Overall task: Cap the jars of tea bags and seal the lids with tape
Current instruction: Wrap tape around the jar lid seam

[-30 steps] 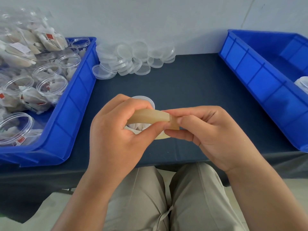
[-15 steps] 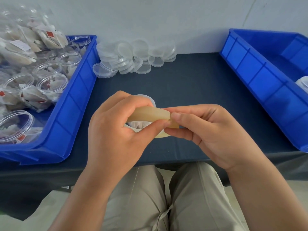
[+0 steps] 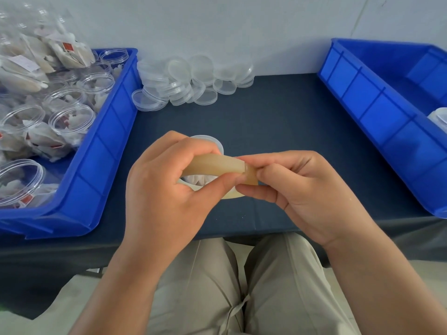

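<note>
Left hand wrapped around tape roll. Right hand pinching the tape end at the roll's right side. Capped jar just behind the grip.

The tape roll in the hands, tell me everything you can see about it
The tape roll is a ring of tan, translucent tape, held on edge above the dark table. The left hand grips it with fingers over the top and thumb on the near side. The right hand pinches its right end, seemingly at the loose tape end. Through its middle, a capped jar with white tea bags shows behind. Its lower rim peeks out below the thumbs.
</note>
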The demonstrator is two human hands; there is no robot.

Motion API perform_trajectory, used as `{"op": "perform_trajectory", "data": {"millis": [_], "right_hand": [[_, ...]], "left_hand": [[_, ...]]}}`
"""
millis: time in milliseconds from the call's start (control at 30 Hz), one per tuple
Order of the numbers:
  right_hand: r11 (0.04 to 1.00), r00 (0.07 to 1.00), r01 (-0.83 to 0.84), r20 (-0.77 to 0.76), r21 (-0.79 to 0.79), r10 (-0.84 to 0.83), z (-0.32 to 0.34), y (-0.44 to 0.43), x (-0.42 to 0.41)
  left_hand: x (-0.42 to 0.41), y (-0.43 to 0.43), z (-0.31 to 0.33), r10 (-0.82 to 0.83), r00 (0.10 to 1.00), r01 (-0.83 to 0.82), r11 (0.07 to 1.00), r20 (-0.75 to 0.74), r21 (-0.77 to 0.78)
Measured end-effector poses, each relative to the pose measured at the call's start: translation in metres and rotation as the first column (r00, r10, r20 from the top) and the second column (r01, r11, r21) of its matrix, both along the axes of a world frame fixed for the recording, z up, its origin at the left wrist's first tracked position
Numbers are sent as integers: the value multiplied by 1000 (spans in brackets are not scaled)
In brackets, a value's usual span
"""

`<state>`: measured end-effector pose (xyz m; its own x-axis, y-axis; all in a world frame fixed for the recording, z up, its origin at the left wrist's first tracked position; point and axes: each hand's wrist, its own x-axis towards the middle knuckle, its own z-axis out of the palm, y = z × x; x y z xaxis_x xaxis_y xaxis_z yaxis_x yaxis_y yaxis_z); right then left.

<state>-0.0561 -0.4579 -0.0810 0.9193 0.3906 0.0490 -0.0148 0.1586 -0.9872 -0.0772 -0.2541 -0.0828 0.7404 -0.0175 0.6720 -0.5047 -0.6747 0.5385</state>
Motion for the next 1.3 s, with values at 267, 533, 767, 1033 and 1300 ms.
{"op": "perform_trajectory", "data": {"millis": [267,533,767,1033,1300], "right_hand": [[997,996,-61,-60,55,64,4,-3,1],[996,992,66,107,-53,-60,1,2,-2],[1000,998,-12,60,4,12,3,-1,-1],[999,996,13,86,-38,-10,5,-4,-1],[997,993,36,113,-68,-28,6,-5,-3]], "left_hand": [[-2,1,1,-6,1000,6,1000,20,8],[-2,-2,1,18,999,-19,999,32,34],[0,0,2,9,999,-11,998,45,62],[-1,-1,4,2,999,-6,997,51,83],[0,0,3,6,999,-10,995,50,95]]}}
